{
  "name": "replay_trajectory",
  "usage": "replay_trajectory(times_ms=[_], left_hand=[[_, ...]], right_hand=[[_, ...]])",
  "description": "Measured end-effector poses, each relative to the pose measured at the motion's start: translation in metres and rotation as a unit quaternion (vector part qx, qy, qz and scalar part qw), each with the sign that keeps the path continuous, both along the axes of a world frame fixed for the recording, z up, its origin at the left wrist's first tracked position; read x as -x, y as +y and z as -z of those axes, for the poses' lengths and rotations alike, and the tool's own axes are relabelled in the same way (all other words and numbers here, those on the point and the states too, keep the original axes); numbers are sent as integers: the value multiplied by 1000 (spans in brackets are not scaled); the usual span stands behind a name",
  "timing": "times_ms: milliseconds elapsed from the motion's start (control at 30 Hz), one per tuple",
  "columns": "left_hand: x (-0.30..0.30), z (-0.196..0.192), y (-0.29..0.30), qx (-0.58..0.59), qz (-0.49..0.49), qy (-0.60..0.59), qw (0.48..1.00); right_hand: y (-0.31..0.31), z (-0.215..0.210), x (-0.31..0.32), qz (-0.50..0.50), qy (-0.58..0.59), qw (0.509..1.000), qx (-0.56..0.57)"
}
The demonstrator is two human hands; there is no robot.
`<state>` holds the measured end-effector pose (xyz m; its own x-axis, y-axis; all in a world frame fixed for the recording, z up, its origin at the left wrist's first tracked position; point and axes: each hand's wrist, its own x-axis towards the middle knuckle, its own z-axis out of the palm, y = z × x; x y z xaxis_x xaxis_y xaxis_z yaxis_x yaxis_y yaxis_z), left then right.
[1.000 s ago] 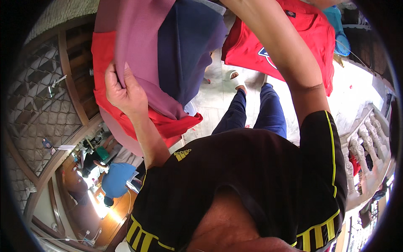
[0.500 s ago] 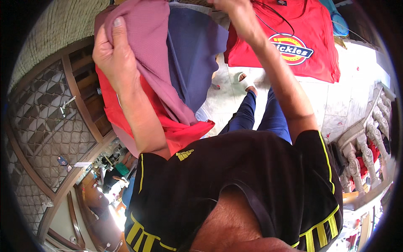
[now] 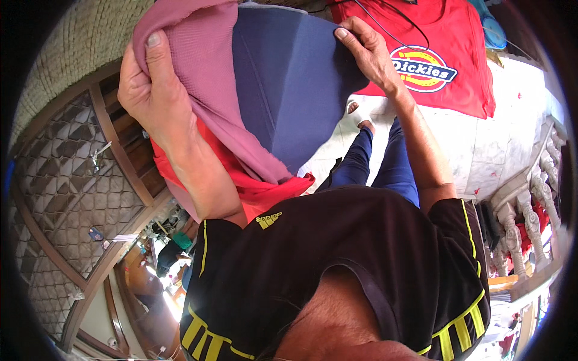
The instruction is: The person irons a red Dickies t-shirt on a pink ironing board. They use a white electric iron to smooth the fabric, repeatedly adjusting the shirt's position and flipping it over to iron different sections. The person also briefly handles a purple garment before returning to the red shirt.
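Both hands sit higher and wider apart than half a second ago, and the navy cloth between them is now stretched flatter, filling more of the upper middle of the head view.

At ten o'clock the left hand (image 3: 147, 99) is closed around a bunch of garments: its thumb presses down on the pink ribbed cloth (image 3: 205, 78), with the red garment (image 3: 253, 189) trailing under the forearm toward six o'clock. At one o'clock the right hand (image 3: 370, 51) pinches the far edge of the navy cloth (image 3: 295, 90), thumb on top, fingers curled behind the fabric. Behind that hand, at two o'clock, hangs a red printed shirt (image 3: 445, 66) with a thin dark cord running across it (what the cord belongs to is unclear). The person's black shirt with yellow stripes (image 3: 337, 271) fills the lower half, blue trousers (image 3: 385, 165) show at the centre, and a wooden lattice screen (image 3: 66, 180) curves along nine o'clock.

To handle the navy piece well, I judge that the right hand should keep its pinch close to the hem and draw evenly, while the left holds the pink and red layers firmly back so that only the navy one comes free.

Much is hidden: the top edge of the navy cloth is cut off at twelve o'clock, the left fingers vanish behind the bundle, and whatever carries the garments cannot be seen. Fisheye bending blurs the balusters at three o'clock.
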<state>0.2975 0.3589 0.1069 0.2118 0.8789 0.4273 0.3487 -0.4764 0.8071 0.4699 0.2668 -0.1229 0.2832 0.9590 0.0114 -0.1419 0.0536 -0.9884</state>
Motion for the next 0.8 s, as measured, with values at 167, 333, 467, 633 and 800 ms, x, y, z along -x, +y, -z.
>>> replay_trajectory(times_ms=[167,333,467,633,800], left_hand=[[-2,5,-5,-3,1,-6,1000],[-26,28,-33,35,77,68,994],[-33,40,-61,252,374,185,873],[24,70,-32,-53,75,359,929],[35,104,-44,-67,2,537,841]], right_hand=[[-3,0,-4,-3,9,1000,1],[5,21,-2,-31,25,999,21],[-5,56,-2,-69,86,994,-18],[-17,80,-8,-105,102,988,-47],[-15,89,-11,-140,128,980,-60]])
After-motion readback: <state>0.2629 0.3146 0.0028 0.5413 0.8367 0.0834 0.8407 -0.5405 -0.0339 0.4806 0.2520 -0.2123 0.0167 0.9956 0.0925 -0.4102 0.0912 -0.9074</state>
